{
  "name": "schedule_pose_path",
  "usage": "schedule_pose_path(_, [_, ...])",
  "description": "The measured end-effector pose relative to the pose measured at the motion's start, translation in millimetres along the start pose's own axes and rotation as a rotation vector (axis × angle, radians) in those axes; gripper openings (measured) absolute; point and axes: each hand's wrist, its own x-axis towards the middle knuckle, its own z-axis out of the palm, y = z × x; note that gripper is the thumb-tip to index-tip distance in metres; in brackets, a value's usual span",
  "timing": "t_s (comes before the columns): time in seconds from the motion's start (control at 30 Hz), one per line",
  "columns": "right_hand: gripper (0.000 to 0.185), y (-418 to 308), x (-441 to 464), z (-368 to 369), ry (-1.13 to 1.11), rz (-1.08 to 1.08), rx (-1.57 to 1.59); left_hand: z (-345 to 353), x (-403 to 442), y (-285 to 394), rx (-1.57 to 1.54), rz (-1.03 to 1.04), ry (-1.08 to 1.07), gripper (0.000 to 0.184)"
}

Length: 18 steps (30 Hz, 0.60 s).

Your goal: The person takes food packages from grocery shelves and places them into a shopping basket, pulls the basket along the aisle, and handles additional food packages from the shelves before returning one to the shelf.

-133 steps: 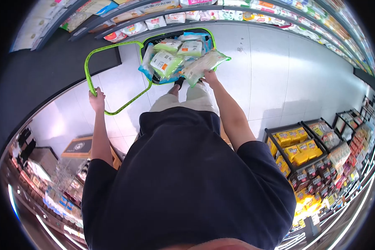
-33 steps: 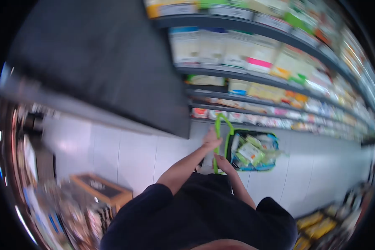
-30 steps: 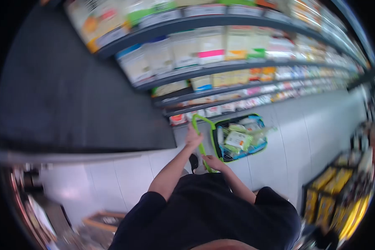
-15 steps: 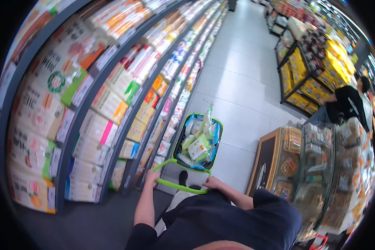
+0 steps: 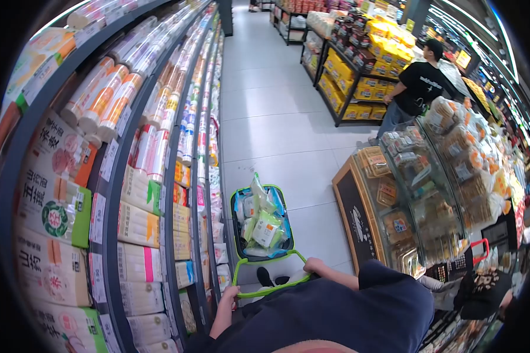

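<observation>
Both hands hold the bright green handle (image 5: pixel 275 290) of a black shopping basket (image 5: pixel 259 257) with a green-edged rim. My left hand (image 5: pixel 231 290) is closed round the handle's left side. At its right side, my right hand (image 5: pixel 314 266) is closed on it too, the fingertips partly hidden. The basket is low in front of my feet. Inside it lie several bagged goods, among them a green pack with a white label (image 5: pixel 265 233), a clear-and-green bag (image 5: pixel 259 191) and light blue packaging (image 5: pixel 281 226).
Shelves of packaged noodles (image 5: pixel 138 263) run along my left. At the right stands a glass-and-wood display case (image 5: pixel 359 220) with boxed baked goods. A person in a black T-shirt (image 5: pixel 421 88) stands beyond it near yellow cartons (image 5: pixel 343 73); another person (image 5: pixel 483 292) is at lower right. The tiled aisle (image 5: pixel 262 117) stretches ahead.
My view has turned rightward and lifted, so the aisle and shelves shift left in the picture. The basket stays before me, both hands still on its handle. A second person now shows at lower right.
</observation>
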Motion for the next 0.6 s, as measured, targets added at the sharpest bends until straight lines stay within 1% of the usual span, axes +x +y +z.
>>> schedule_pose_path(0.03, [0.037, -2.8, -7.7, -2.8, -0.006, 0.021, 0.007, -3.0, 9.9, 3.3, 0.002, -0.059, -0.056, 0.009])
schedule_pose_path(0.07, [0.037, -0.3, -6.1, 1.4, 0.004, 0.036, 0.021, -1.7, 3.0, 8.2, -0.057, -0.043, -0.063, 0.01])
schedule_pose_path(0.1, [0.037, 4.7, -5.8, 8.6, -0.003, 0.073, 0.05, 1.1, -4.8, 13.0, -0.04, -0.036, -0.079, 0.01])
schedule_pose_path(0.17, [0.037, 9.4, -6.6, 24.5, -0.002, 0.122, 0.097, 4.1, -19.6, 25.9, 0.013, -0.035, 0.004, 0.012])
schedule_pose_path(0.23, [0.037, 13.4, -5.0, 34.6, 0.062, 0.076, 0.158, 4.4, -13.0, 23.6, 0.034, 0.002, -0.008, 0.013])
schedule_pose_path(0.3, [0.037, 17.4, 8.8, 49.7, 0.077, 0.076, 0.225, 0.9, 8.9, 6.8, 0.02, -0.01, -0.055, 0.012])
schedule_pose_path(0.37, [0.037, 15.0, 14.1, 59.1, 0.084, 0.071, 0.298, -0.5, 15.4, 4.6, 0.041, -0.011, -0.043, 0.012])
schedule_pose_path(0.43, [0.034, 9.5, 16.2, 66.2, 0.174, 0.159, 0.443, -4.6, 15.9, 3.8, -0.017, 0.047, -0.062, 0.019])
schedule_pose_path(0.47, [0.034, 6.4, 14.1, 67.9, 0.171, 0.163, 0.453, -6.2, 10.1, 8.6, -0.007, 0.045, -0.063, 0.019])
schedule_pose_path(0.53, [0.03, 2.0, 10.8, 67.7, 0.298, 0.194, 0.475, -7.7, 2.2, 16.6, -0.004, 0.033, -0.022, 0.015])
schedule_pose_path(0.57, [0.03, 1.5, 9.7, 66.2, 0.297, 0.198, 0.483, -7.3, 2.4, 16.9, 0.005, 0.034, -0.023, 0.015])
schedule_pose_path(0.6, [0.03, 0.5, 8.4, 66.0, 0.328, 0.218, 0.514, -7.6, 1.7, 18.6, 0.015, 0.057, -0.05, 0.01])
